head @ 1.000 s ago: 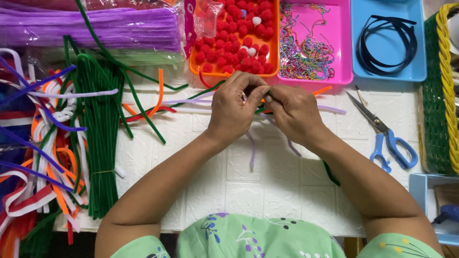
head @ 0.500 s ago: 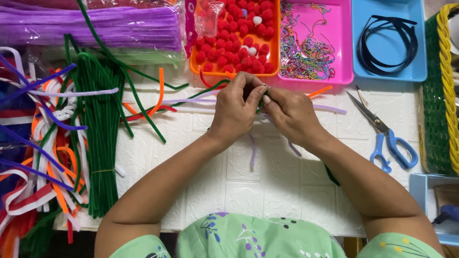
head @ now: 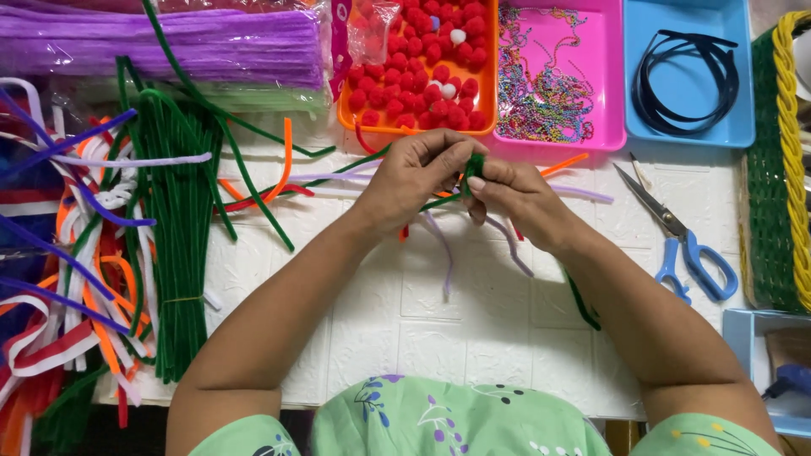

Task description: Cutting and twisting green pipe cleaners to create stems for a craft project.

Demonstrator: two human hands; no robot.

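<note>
We pinch a fuzzy green pipe cleaner (head: 473, 165) between both hands: our left hand (head: 418, 177) and right hand (head: 517, 196) are closed on it, fingertips meeting above the white table (head: 473, 312). Lilac stems (head: 439, 245) lie under our wrists. Behind stand an orange tray (head: 488, 101) of red pompoms, a pink tray (head: 608, 76) with chains, and blue-handled scissors (head: 684, 245) to the right. Since the earlier frame our hands have parted slightly, so the green piece shows.

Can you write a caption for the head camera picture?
Two hands pinch a green pipe cleaner over a white table beside scissors.
</note>
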